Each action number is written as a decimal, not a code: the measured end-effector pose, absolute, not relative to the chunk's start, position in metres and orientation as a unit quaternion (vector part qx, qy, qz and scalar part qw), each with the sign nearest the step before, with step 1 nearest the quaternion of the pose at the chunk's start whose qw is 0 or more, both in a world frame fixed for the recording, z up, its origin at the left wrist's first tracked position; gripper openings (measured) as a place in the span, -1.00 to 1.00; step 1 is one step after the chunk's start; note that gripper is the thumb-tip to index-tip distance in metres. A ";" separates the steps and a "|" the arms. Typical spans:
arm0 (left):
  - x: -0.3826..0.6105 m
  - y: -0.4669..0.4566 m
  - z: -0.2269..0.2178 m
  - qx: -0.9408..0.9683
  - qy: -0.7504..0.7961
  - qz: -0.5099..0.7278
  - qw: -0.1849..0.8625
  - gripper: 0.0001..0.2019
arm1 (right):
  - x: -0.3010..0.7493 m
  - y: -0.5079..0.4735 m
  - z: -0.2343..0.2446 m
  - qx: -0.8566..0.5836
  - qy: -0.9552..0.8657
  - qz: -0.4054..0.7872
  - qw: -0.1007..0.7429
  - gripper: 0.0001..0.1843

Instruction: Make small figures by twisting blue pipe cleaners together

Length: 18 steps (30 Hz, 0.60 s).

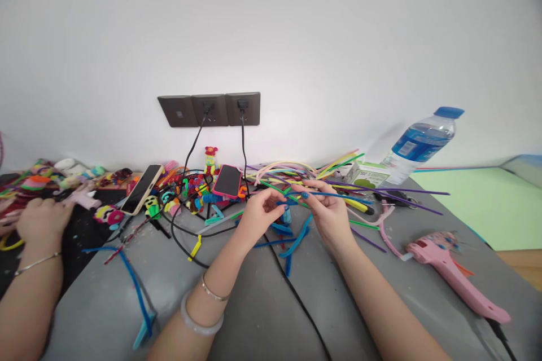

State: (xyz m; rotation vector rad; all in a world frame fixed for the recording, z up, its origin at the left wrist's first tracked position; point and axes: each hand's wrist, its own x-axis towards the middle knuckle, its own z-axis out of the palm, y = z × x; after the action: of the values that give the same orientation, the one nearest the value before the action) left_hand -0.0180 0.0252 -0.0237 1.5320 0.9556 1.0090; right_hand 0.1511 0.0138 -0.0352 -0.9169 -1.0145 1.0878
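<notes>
A thin blue pipe cleaner (349,197) passes through the pinched fingers of my right hand (324,214), its free end pointing right. Close by on the left, my left hand (260,217) has its thumb and fingertips closed at the blue fuzzy strand's other end; the exact grip is partly hidden. Below both hands, several bent blue pipe cleaners (300,238) lie on the grey table (262,304). Behind them spreads a bundle of coloured pipe cleaners (292,166) in pink, yellow, green and purple.
A pink glue gun (457,279) lies at right, near a water bottle (423,144). Two phones (143,189) and small fuzzy figures (210,161) sit at the back left. Black cables (296,293) cross the table. Another person's hand (44,220) is at far left.
</notes>
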 end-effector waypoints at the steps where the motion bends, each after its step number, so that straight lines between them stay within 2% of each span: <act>1: -0.017 0.025 -0.024 0.631 0.397 0.428 0.511 -0.87 | 0.150 0.013 -0.034 -0.402 -0.455 0.478 0.635 -0.64; 11: -0.013 0.022 -0.024 0.643 0.387 0.490 0.444 -0.88 | 0.145 0.007 -0.029 -0.410 -0.522 0.431 0.611 -0.72; 18: -0.016 0.021 -0.022 0.652 0.380 0.505 0.419 -0.90 | 0.146 0.009 -0.033 -0.410 -0.548 0.404 0.607 -0.71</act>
State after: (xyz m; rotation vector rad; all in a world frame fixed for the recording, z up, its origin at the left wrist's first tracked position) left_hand -0.0156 0.0212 -0.0220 1.6353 0.9542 1.2657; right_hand 0.1461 0.0093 -0.0333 -0.9466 -1.2659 0.9341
